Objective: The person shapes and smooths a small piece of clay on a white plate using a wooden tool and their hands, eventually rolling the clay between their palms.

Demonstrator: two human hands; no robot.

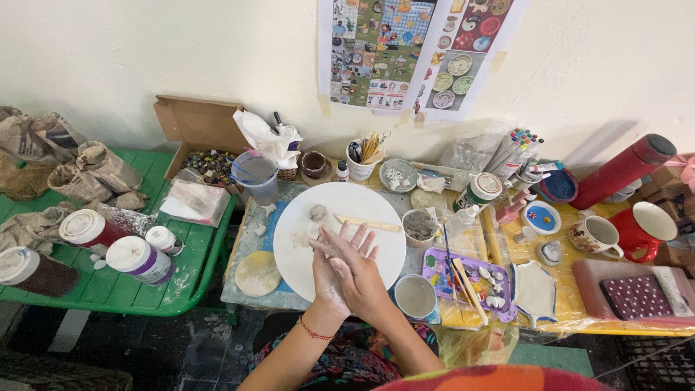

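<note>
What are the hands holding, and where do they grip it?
It cannot be told. The right hand lies palm-down over the clay-dusted left hand, pressed together above the round white board; anything between the palms is hidden. A small grey clay lump sits apart.

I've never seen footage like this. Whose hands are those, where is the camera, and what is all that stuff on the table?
There is no machine here: a person wears a camera on the head, looking down at their own two hands. The left hand, dusted with pale clay, and the right hand are pressed together, palm on palm, over a round white board. Whether anything lies between the palms cannot be seen. On the board rest a small grey clay lump and a wooden stick. Around it stand a paint palette, cups of cloudy water, brushes, markers and red mugs.
</note>
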